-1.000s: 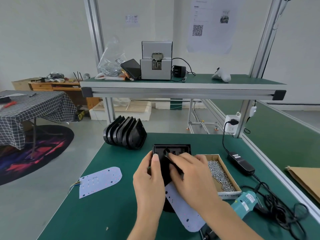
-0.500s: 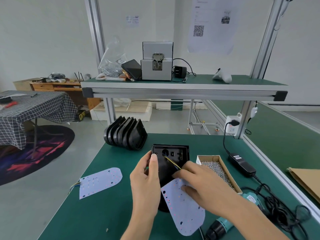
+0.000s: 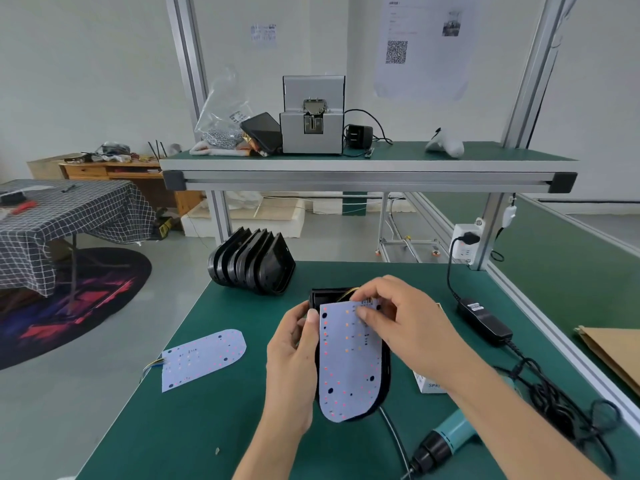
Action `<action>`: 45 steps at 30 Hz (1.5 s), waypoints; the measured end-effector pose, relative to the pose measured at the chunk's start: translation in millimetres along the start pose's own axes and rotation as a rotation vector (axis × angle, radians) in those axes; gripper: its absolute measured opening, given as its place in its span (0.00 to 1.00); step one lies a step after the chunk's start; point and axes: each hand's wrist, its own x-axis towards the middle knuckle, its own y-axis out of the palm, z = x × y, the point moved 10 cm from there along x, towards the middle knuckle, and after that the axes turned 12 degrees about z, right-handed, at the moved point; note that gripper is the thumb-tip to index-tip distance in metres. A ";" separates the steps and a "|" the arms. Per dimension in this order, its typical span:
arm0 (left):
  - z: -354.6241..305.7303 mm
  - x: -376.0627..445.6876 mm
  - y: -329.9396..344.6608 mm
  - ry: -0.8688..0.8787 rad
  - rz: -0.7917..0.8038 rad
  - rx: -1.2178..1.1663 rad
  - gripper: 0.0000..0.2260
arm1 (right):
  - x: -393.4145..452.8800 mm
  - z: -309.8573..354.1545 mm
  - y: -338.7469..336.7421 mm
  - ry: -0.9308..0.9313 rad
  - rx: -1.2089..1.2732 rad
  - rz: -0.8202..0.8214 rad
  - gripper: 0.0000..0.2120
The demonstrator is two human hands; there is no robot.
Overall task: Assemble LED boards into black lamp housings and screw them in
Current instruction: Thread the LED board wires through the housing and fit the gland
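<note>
The LED board (image 3: 349, 362) lies on top of the black lamp housing (image 3: 387, 367) right under my 2 hands, long axis running away from me, rounded end toward me, square wired end at the far side. My right hand (image 3: 405, 323) is nearer that far end: its fingers (image 3: 363, 311) are curled down, pinching/pressing the board's top edge where the yellow wires (image 3: 348, 293) tuck into the housing. My left hand (image 3: 294, 362) wraps the housing's left wall, thumb on the board's left edge. The board looks not quite seated yet, so I reckon the next move is pressing it flat w/ holes lined up, then screws. The electric screwdriver (image 3: 446, 436) lies near-right on the table (image 3: 194, 427), closer to my right hand; the screw box (image 3: 429, 386) is mostly hidden behind my right forearm. A spare LED board (image 3: 204, 358) lies well to the left, a stack of housings (image 3: 252, 265) at the far-left; neither is in the way. The driver cable near the rounded end could snag.
</note>
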 end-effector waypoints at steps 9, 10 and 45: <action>-2.0 0.6 -3.5 0.033 0.001 -0.002 0.10 | -4.3 16.2 -6.5 -0.011 -0.054 -0.050 0.07; -2.5 0.7 -4.8 0.039 -0.011 0.000 0.10 | -5.5 15.9 -4.1 -0.007 -0.095 -0.036 0.06; -3.1 8.1 28.7 0.194 0.341 0.223 0.10 | -52.1 -28.3 39.5 0.200 0.998 -0.144 0.16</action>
